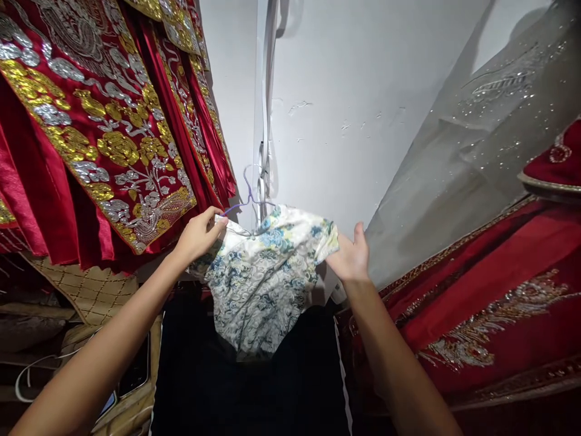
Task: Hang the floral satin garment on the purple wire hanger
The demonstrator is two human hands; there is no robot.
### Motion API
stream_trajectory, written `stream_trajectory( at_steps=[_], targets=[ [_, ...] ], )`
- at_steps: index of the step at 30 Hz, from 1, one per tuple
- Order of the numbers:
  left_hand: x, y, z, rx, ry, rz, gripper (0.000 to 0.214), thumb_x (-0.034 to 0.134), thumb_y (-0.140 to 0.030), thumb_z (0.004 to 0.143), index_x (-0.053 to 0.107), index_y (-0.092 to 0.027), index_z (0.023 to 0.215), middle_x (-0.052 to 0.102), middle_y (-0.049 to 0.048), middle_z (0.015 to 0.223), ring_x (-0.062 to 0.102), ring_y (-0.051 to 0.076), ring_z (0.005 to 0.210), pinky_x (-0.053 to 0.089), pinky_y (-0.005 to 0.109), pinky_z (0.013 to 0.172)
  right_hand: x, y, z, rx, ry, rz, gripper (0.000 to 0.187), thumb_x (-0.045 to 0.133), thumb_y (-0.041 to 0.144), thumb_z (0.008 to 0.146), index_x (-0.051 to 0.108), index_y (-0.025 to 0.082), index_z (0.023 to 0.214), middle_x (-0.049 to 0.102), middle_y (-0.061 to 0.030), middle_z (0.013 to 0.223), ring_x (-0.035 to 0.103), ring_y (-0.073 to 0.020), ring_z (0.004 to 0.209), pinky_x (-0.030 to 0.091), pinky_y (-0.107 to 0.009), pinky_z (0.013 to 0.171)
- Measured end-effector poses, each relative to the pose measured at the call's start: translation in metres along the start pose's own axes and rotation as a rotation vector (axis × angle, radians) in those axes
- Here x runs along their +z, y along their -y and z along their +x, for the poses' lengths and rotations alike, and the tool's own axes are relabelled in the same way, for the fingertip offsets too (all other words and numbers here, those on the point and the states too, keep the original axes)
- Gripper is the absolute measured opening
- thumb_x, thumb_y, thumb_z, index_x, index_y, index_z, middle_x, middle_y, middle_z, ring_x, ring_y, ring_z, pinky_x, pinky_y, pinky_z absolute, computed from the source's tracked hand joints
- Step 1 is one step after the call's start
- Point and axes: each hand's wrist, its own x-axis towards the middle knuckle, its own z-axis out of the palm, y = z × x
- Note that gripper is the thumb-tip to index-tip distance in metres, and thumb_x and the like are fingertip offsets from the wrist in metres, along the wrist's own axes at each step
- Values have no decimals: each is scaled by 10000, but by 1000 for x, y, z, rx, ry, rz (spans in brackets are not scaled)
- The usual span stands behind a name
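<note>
A small short-sleeved top with a blue, green and white floral pattern hangs on a thin purple wire hanger in front of me. My left hand pinches the shirt and hanger at the left shoulder. At the other side, my right hand has its thumb raised, and its fingers go out of sight inside or behind the right sleeve. Whether those hidden fingers grip the cloth cannot be seen. The hanger's hook points up, close to a narrow vertical strip on the wall.
Red garments with gold and silver embroidery hang at the left. Sheer sparkling white fabric and a red beaded garment fill the right. Behind stands a white wall. A phone lies low left on a wooden slatted surface.
</note>
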Motion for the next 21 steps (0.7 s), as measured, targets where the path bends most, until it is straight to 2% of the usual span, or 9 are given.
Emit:
stream_trajectory(
  at_steps=[3,5,7,9,11,13,15,18,21],
  targets=[
    [5,-6,15,-45,-102,-23,366,560,-554,885,602,-192,850,565,-9,642,492,160,598,318,258,575,30,18,-13,-34,194,-117,804,299,825,842,664,209,1207,701,-120,1158,583,-316,1223,501,-495,986],
    [6,-11,19,-21,-184,-148,383,534,-534,912,556,-186,754,538,-9,634,473,144,597,323,255,583,47,18,-23,-17,382,-355,722,363,762,872,678,197,1192,694,-122,1176,580,-318,1229,479,-485,1014],
    [7,-19,12,29,-208,-338,401,501,-521,940,540,-182,729,529,-4,657,476,136,625,346,249,602,54,6,-30,-57,474,-679,578,497,638,885,656,208,1236,657,-116,1254,562,-312,1244,448,-482,1049],
    [10,-33,-2,77,-150,-539,412,498,-542,939,568,-178,760,537,6,692,492,136,658,375,246,622,55,-16,-34,-183,428,-1001,612,618,499,854,520,244,1402,537,-111,1420,484,-310,1324,398,-497,1097],
    [15,-54,-20,96,-87,-740,467,488,-608,920,607,-174,795,563,23,725,521,143,686,409,253,645,55,-45,-34,-363,366,-1251,891,699,434,788,274,245,1548,319,-131,1578,321,-341,1435,309,-549,1152],
    [22,-80,-35,54,-38,-971,567,408,-685,914,621,-174,789,573,36,716,544,151,679,446,267,653,60,-73,-34,-581,388,-1405,1093,734,400,738,79,195,1589,142,-163,1633,154,-381,1492,190,-605,1188],
    [27,-101,-42,-39,18,-1209,618,321,-705,926,604,-181,760,572,40,693,571,160,672,483,286,666,66,-92,-34,-803,385,-1444,1119,710,352,739,5,155,1586,159,-189,1618,138,-393,1492,141,-617,1195],
    [31,-104,-41,-167,120,-1367,449,468,-613,924,613,-195,846,625,52,772,633,187,784,522,329,755,66,-94,-39,-914,306,-1407,956,645,279,752,161,207,1573,410,-157,1472,385,-348,1372,305,-528,1146],
    [33,-68,-41,-276,-14,-1200,316,730,-469,786,637,-196,917,678,71,864,647,237,895,532,383,803,45,-65,-40,-786,131,-1440,835,651,251,684,400,269,1481,525,-109,1300,518,-327,1185,425,-473,1022]
  ],
)
